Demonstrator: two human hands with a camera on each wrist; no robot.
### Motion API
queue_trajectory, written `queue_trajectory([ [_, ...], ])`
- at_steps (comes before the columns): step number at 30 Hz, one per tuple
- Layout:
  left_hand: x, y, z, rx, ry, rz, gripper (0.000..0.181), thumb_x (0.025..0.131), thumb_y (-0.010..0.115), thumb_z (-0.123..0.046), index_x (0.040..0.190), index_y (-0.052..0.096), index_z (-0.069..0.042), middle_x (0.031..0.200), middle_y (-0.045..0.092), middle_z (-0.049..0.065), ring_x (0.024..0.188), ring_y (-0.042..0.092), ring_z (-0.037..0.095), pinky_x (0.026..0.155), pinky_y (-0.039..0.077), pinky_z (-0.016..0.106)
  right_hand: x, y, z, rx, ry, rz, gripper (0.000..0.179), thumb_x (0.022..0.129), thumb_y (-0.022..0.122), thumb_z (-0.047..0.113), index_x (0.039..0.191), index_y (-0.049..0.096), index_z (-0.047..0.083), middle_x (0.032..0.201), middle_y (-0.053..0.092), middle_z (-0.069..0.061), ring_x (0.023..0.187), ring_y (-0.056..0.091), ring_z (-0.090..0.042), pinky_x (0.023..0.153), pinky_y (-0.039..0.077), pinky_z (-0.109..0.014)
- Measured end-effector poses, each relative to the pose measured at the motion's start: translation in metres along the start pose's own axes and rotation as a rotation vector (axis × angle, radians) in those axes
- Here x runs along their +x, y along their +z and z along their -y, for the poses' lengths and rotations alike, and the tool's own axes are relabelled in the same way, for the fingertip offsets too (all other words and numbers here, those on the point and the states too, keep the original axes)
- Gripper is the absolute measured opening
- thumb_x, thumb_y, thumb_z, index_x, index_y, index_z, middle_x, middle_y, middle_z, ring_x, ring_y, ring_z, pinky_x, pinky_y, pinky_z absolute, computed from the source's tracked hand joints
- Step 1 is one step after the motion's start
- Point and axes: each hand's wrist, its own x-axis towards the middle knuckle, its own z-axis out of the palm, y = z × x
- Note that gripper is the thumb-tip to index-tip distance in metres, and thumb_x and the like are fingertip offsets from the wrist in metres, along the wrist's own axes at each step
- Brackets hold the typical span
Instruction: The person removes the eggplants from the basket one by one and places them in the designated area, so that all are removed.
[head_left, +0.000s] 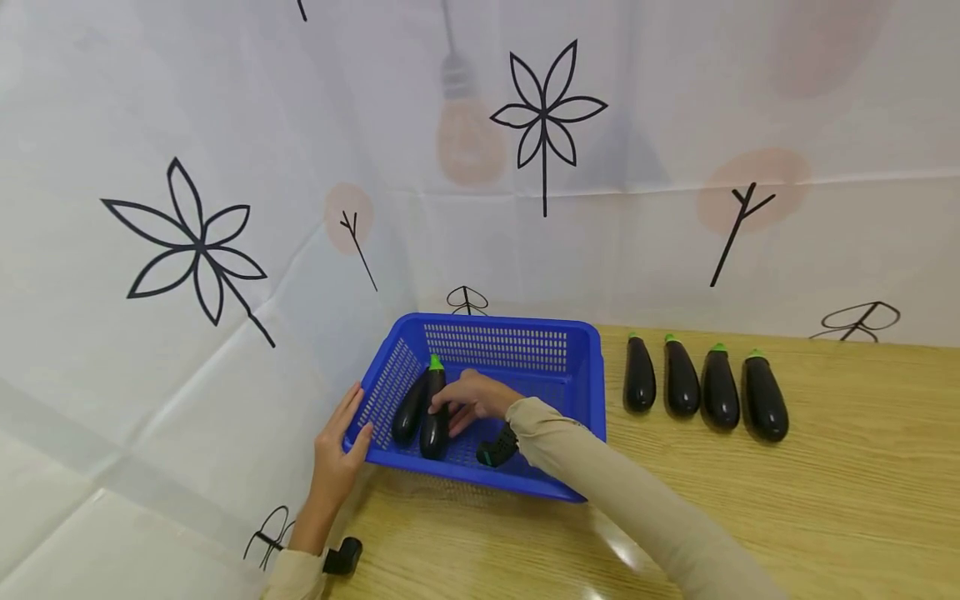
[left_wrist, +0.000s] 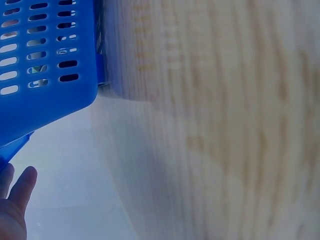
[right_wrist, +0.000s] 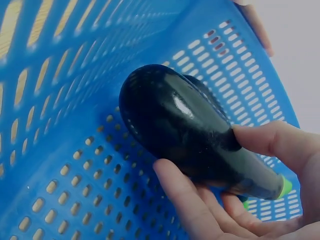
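Observation:
Inside the blue plastic basket [head_left: 480, 473], my right hand [head_left: 480, 395] holds a glossy black eggplant [head_left: 433, 429] with a green stem cap. In the right wrist view the thumb lies on one side of this eggplant [right_wrist: 170, 110] and the fingers on the other. A second eggplant [head_left: 409, 410] lies right beside it, toward the basket's left wall; in the right wrist view it is mostly hidden behind the held one. My left hand [head_left: 337, 454] rests at the basket's left rim with its fingers straight. Only some of its fingers [left_wrist: 22, 187] show in the left wrist view.
To the right of the basket, several more eggplants [head_left: 720, 392] lie in a row on the wooden table [head_left: 862, 433], stems toward the back. A white patterned cloth [head_left: 637, 250] hangs behind and along the left. A black wrist device [head_left: 497, 448] is strapped on each arm.

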Motion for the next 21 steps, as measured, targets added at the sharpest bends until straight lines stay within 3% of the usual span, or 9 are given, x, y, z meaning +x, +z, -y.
queue_trajectory([
  [4, -0.002, 0.002, 0.007, -0.005, 0.024, -0.011, 0.051, 0.079, 0.060, 0.015, 0.128, 0.047, 0.017, 0.134, 0.044, 0.034, 0.119, 0.043, 0.052, 0.103, 0.028, 0.013, -0.004, -0.002, 0.004, 0.002, -0.014, 0.040, 0.029, 0.081, 0.067, 0.003, 0.102, 0.058, -0.013, 0.098, 0.059, -0.025, 0.072, 0.066, -0.036, 0.071, 0.056, -0.046],
  [8, -0.007, 0.005, 0.026, 0.001, -0.009, 0.005, 0.054, 0.081, 0.061, 0.012, 0.133, 0.046, 0.011, 0.139, 0.043, 0.027, 0.125, 0.042, 0.046, 0.102, 0.028, 0.011, -0.009, -0.003, 0.009, -0.002, -0.029, 0.063, 0.022, 0.082, 0.067, 0.005, 0.098, 0.064, -0.010, 0.098, 0.062, -0.024, 0.072, 0.066, -0.034, 0.070, 0.056, -0.045],
  [13, -0.012, 0.006, 0.040, 0.010, -0.054, 0.048, 0.056, 0.085, 0.061, 0.005, 0.139, 0.044, 0.004, 0.144, 0.040, 0.020, 0.132, 0.038, 0.035, 0.104, 0.027, 0.014, -0.016, -0.005, 0.016, -0.007, -0.037, 0.046, 0.025, 0.078, 0.070, 0.003, 0.098, 0.062, -0.008, 0.095, 0.065, -0.024, 0.072, 0.067, -0.034, 0.067, 0.057, -0.043],
  [21, -0.012, 0.004, 0.038, 0.006, -0.063, 0.047, 0.053, 0.088, 0.059, 0.001, 0.139, 0.044, 0.003, 0.144, 0.040, 0.021, 0.132, 0.037, 0.032, 0.103, 0.027, 0.014, -0.030, -0.004, 0.028, 0.007, -0.069, 0.006, 0.050, 0.071, 0.075, 0.000, 0.114, 0.050, -0.004, 0.096, 0.060, -0.023, 0.078, 0.066, -0.036, 0.064, 0.056, -0.046],
])
